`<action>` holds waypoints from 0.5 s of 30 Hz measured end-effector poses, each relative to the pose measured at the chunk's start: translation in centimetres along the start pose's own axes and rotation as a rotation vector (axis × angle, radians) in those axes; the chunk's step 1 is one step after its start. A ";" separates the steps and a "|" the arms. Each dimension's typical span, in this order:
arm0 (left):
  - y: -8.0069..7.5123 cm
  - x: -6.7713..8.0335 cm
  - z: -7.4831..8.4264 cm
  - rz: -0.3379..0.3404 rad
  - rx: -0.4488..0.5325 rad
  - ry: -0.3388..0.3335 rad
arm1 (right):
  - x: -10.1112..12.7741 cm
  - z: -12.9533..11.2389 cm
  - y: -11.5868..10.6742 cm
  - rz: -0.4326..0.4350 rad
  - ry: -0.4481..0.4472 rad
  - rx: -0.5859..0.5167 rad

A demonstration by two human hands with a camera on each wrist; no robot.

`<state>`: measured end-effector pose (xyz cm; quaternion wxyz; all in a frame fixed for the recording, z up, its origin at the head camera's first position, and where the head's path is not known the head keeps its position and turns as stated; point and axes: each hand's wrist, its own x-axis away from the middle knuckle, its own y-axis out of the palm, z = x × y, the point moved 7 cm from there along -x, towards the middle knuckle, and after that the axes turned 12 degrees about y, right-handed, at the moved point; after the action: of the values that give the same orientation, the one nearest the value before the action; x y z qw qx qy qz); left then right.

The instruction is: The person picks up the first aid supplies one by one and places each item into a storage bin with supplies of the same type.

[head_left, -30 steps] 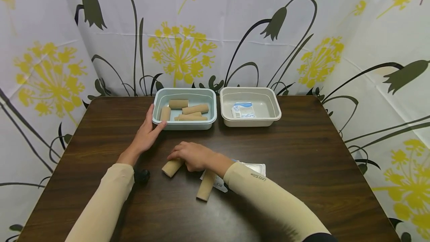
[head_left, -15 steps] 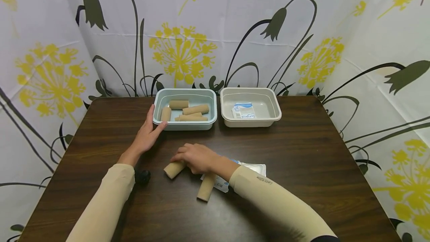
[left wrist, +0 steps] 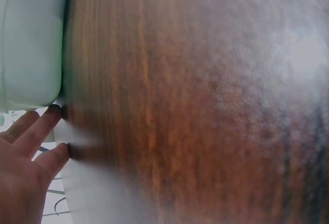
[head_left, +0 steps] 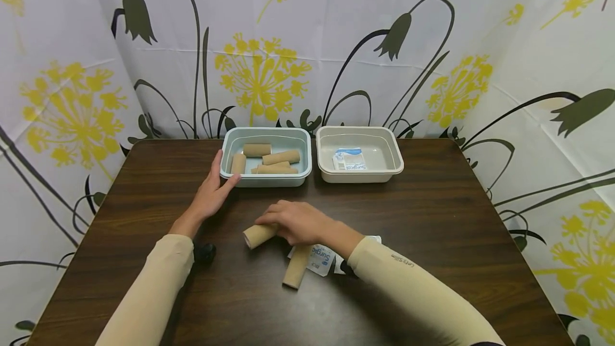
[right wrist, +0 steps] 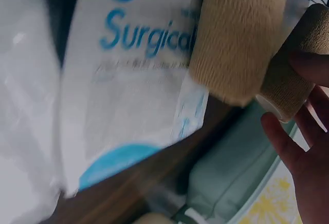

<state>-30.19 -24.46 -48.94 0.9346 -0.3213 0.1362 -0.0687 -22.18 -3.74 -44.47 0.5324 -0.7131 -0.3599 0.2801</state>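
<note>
My right hand [head_left: 293, 221] grips a tan bandage roll [head_left: 259, 235] and holds it just above the dark wooden table [head_left: 432, 218]; the right wrist view shows the same roll [right wrist: 290, 82] in my fingers [right wrist: 303, 147]. A second tan roll [head_left: 296, 266] [right wrist: 236, 34] lies on the table, partly over white "Surgical" packets [head_left: 322, 258] [right wrist: 139, 80]. My left hand [head_left: 211, 188] rests flat against the left corner of a pale blue bin [head_left: 265, 179] [left wrist: 31, 39] that holds several tan rolls [head_left: 274, 162].
A cream bin [head_left: 357, 175] with one white and blue packet [head_left: 349, 159] stands right of the blue bin. A small black object [head_left: 206, 252] lies by my left forearm. A flowered curtain [head_left: 307, 41] hangs behind the table.
My right hand has lifted the tan roll off the table and moved it a little right and toward the bins. The left hand has stayed on the blue bin.
</note>
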 end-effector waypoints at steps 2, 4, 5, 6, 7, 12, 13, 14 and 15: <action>0.0 0.0 0.0 0.000 0.000 -0.003 | 0.5 0.6 -0.7 0.026 0.004 -0.017; 0.1 0.0 -0.1 0.002 0.000 -0.005 | 0.7 1.3 -1.4 0.056 0.015 -0.023; 0.1 -0.1 -0.1 0.002 0.002 -0.005 | 0.8 1.7 -1.8 0.072 0.025 -0.023; 0.1 -0.1 -0.1 0.004 0.003 -0.004 | 0.9 2.1 -2.1 0.090 0.035 -0.020; 0.1 -0.1 -0.1 0.004 0.004 -0.003 | 0.9 2.4 -2.5 0.109 0.046 -0.020; 0.0 0.0 0.0 0.004 0.008 0.001 | 0.5 3.5 -4.6 0.235 0.097 -0.021; 0.0 0.0 0.0 0.004 0.006 0.000 | 0.4 3.7 -5.0 0.270 0.107 -0.020; 0.0 0.0 0.0 0.005 0.006 0.001 | 0.2 3.9 -5.4 0.304 0.119 -0.017; 0.0 0.0 0.0 0.007 0.005 0.001 | 0.0 4.1 -5.7 0.336 0.136 -0.016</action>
<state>-30.21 -24.48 -48.93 0.9355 -0.3185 0.1378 -0.0663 -26.64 -0.45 -40.12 0.4955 -0.7848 -0.2011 0.3132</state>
